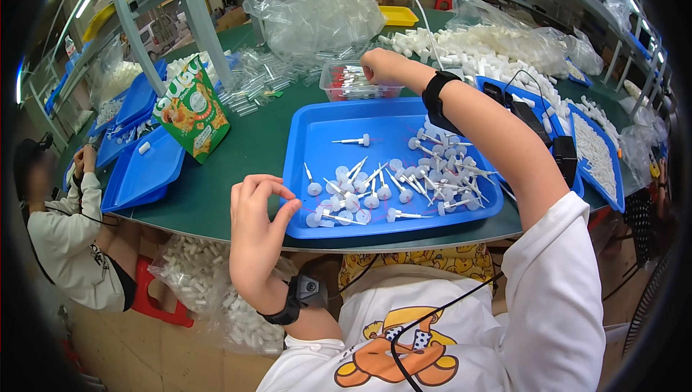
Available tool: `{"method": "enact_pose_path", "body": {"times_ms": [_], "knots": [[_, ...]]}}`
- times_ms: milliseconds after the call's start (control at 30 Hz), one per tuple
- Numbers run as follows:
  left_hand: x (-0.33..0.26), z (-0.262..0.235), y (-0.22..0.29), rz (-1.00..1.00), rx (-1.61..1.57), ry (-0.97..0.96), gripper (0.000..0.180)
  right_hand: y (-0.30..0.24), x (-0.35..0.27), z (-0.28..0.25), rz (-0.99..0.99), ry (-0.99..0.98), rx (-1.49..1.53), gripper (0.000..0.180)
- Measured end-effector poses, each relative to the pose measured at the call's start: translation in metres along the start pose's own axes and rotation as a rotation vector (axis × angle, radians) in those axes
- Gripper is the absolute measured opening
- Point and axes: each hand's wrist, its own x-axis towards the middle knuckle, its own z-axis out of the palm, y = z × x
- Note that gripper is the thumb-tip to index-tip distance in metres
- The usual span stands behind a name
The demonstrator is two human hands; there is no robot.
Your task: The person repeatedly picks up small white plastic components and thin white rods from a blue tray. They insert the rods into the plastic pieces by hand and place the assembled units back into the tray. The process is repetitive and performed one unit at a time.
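My left hand (258, 222) is at the left rim of a blue tray (310, 132), thumb and forefinger tips brought together in a pinch. Whatever sits between them is too small to make out. Across the tray, my right hand (389, 67) reaches over a clear plastic box (333, 91) of thin parts with red and silvery bits (353, 83). Its fingers are curled down, and their tips are hidden. Inside the tray, a pile of small white stems with round translucent discs (440, 168) fills the right and front. One such piece (353, 139) lies apart near the middle.
Clear tubes (252, 82) and a large plastic bag (310, 10) lie behind the tray. A green snack bag (193, 111) stands left. White cylinders (497, 53) heap at the back right, near a blue tray of small white parts (595, 157). Another person (79, 226) sits left.
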Motion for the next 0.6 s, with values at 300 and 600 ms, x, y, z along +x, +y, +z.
{"method": "enact_pose_path", "body": {"times_ms": [300,600], "knots": [[0.010,0.005,0.012,-0.212,-0.510,0.193,0.014,0.023,0.005,-0.018,0.173,-0.082,0.101,0.031],[0.008,0.010,0.035,-0.156,-0.840,0.202,0.014,0.027,-0.047,-0.072,0.286,-0.181,0.470,0.037]]}}
